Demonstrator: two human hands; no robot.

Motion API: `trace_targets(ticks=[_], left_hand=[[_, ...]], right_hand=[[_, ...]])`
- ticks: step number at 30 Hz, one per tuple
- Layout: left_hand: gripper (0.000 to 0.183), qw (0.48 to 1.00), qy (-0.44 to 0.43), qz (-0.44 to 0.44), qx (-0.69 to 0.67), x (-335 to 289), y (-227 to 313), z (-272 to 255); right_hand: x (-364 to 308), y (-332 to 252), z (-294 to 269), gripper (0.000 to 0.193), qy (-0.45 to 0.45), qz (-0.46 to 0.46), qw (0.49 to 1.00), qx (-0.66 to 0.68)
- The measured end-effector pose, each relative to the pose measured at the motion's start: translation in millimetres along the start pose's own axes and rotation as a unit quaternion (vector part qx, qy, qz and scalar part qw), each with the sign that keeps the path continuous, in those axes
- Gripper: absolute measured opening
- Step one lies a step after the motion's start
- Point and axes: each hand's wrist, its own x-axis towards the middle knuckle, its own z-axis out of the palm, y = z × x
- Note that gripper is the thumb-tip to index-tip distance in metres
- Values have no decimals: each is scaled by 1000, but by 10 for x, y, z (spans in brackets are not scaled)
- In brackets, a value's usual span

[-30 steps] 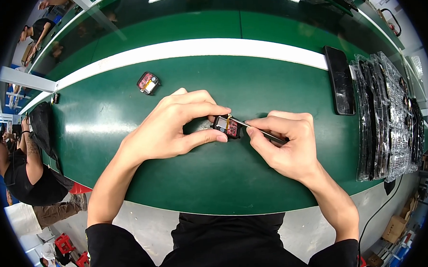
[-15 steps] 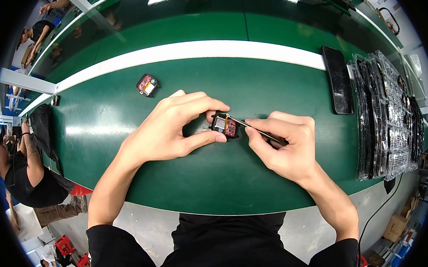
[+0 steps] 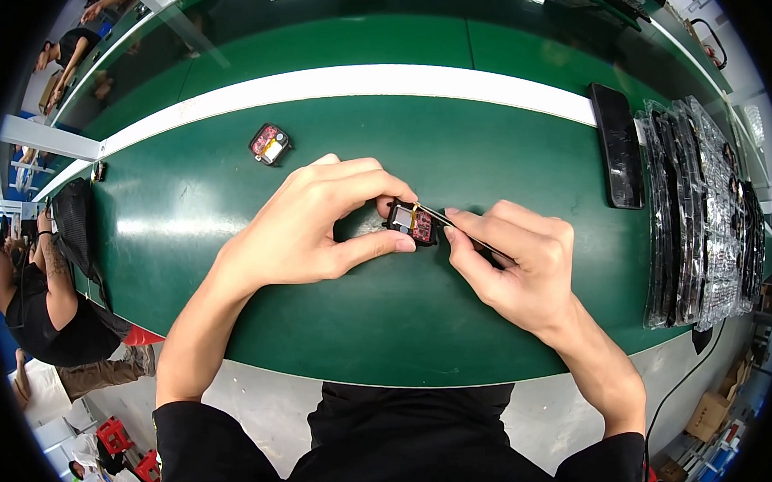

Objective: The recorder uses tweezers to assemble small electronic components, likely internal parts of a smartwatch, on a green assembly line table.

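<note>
My left hand point(image 3: 316, 222) pinches a small black device case point(image 3: 421, 226) between thumb and fingers at its left side. The case lies open-faced, showing a red circuit board and a silver block inside. In my right hand point(image 3: 520, 257) is a pair of dark tweezers point(image 3: 437, 215), held like a pen, with the tips at the upper edge of the case. Whether the tips grip anything is too small to tell. A second device case point(image 3: 270, 145) of the same kind lies apart, beyond my left hand.
The green table point(image 3: 338, 333) has a white frame bar point(image 3: 344, 81) along its far side. A black phone point(image 3: 616, 145) lies at the right, beside a stack of clear plastic-wrapped trays point(image 3: 695, 219). A black bag point(image 3: 75, 224) stands at the left edge near a seated person point(image 3: 57, 311).
The view has shifted slightly. My hands keep nearly the same pose, with the tweezers still at the case's upper edge.
</note>
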Motion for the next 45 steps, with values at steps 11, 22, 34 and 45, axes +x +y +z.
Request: trace_targets(ticks=[11, 22, 34, 45], left_hand=[[50, 995, -63, -8, -76, 10, -148, -132], [51, 995, -71, -7, -74, 23, -154, -125], [39, 997, -55, 48, -4, -3, -92, -89], [38, 997, -52, 45, -14, 20, -77, -93]], right_hand=[[49, -3, -84, 13, -53, 84, 990, 101], [48, -22, -105, 11, -70, 90, 989, 98], [37, -22, -94, 11, -79, 70, 990, 88], [19, 1, -93, 13, -73, 42, 994, 75]])
